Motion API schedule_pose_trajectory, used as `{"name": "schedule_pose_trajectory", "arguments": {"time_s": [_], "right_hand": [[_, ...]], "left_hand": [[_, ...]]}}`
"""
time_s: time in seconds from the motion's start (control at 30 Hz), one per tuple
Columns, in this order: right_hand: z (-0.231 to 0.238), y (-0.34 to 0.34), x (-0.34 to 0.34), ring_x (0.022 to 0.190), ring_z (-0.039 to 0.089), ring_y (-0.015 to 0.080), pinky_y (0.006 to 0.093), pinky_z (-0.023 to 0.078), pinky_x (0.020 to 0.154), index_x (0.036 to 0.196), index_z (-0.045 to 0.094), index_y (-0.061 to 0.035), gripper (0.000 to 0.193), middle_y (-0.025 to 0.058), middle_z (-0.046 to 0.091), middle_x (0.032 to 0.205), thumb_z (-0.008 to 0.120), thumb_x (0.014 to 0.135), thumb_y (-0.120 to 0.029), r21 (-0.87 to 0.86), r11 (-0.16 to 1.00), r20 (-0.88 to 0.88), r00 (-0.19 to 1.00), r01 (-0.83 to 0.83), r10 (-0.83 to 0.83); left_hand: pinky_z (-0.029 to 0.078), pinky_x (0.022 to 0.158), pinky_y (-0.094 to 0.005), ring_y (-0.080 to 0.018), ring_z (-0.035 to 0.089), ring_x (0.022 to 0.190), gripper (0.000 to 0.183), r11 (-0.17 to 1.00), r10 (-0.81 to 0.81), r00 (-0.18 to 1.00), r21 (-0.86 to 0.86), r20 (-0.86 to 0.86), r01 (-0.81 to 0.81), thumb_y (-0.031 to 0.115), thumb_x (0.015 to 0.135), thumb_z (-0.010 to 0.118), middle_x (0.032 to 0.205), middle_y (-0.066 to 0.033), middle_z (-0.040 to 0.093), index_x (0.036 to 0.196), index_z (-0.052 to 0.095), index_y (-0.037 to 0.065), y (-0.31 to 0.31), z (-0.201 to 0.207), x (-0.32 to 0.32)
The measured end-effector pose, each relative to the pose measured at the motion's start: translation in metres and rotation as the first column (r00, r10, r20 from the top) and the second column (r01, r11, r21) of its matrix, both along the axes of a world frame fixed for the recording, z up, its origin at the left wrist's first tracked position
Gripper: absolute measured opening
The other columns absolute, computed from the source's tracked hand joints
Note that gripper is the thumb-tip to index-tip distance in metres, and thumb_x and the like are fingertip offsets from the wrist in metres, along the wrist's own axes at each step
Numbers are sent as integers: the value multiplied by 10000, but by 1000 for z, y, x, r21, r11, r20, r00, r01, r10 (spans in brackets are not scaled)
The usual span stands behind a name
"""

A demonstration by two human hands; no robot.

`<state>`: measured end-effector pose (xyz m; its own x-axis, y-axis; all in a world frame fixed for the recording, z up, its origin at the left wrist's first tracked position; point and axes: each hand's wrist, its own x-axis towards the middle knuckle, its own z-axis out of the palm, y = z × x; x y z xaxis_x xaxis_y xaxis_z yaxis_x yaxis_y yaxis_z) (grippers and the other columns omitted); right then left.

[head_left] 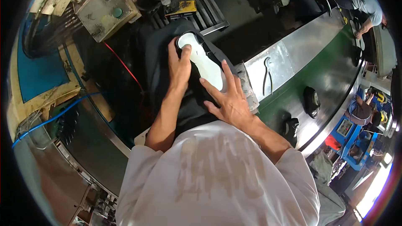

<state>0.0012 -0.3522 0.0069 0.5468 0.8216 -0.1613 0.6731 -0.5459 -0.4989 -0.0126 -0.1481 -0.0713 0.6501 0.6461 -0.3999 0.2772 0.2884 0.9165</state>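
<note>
A shoe-shaped piece with a white sole face [205, 65] and black material along its edges lies on my dark-trousered lap. My left hand [181, 65] grips its far end, with the thumb pressed on the white face and the fingers round the side. Over the near end, my right hand [231, 98] has its fingers spread, and the fingertips touch the white edge from both sides. The underside of the piece is hidden.
To the right runs a green conveyor belt [272, 111] with a metal edge. Pincers [267, 75] lie on a metal plate beside it, and black shoes [311, 101] sit on the belt. A machine with a green button [117, 12] stands at the far left. Other people work at upper right.
</note>
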Motion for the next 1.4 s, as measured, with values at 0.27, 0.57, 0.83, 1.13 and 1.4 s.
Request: {"name": "schedule_pose_trajectory", "arguments": {"time_s": [0.27, 0.57, 0.83, 1.13, 1.4], "right_hand": [[0, -12, 0, 1385, 444, 518, 536, 534, 1069, 1532, 560, -426, 778, 343, 142, 1703, 869, 837, -263, -61, 995, 87, 992, -85, 90], [-3, -14, 40, 1207, 529, 500, 560, 529, 1052, 1438, 683, -360, 613, 360, 147, 1704, 825, 850, -263, 102, 972, 48, 977, -214, 210], [41, 18, 104, 1420, 451, 573, 562, 471, 1120, 1384, 742, -223, 613, 418, 229, 1661, 874, 786, -210, 271, 962, 91, 996, -9, -16], [107, 182, 223, 1302, 518, 547, 566, 492, 1109, 1459, 679, -315, 658, 390, 189, 1692, 846, 824, -276, 377, 921, 378, 924, -100, -54], [84, 314, 260, 1248, 512, 528, 557, 505, 1084, 1506, 625, -344, 703, 367, 149, 1705, 837, 840, -271, 492, 858, 351, 936, -147, -41]], "left_hand": [[564, 954, -369, -322, 753, 1111, 261, 763, -368, 930, 577, 20, 290, 168, 1033, 670, 1179, -212, 769, 1193, 757, -19, 66, -8, 14], [554, 901, -343, -257, 766, 1057, 308, 844, -282, 950, 437, -131, 311, 200, 1084, 601, 1101, -225, 777, 1261, 727, -19, 69, -16, 7], [449, 1136, -402, -221, 628, 1261, 572, 942, 51, 957, 304, 284, -140, 493, 1089, 597, 1393, -95, 658, 1417, 615, 24, 224, 37, 97], [490, 1137, -445, -271, 581, 1360, 685, 979, -48, 855, -144, 516, 142, 222, 1061, 616, 1503, -120, 575, 1675, 328, 125, 284, 137, 167], [428, 1201, -464, -293, 522, 1442, 637, 944, 99, 754, -302, 649, 136, 445, 1166, 408, 1585, -123, 513, 1675, 328, 71, 233, 116, -9]]}}
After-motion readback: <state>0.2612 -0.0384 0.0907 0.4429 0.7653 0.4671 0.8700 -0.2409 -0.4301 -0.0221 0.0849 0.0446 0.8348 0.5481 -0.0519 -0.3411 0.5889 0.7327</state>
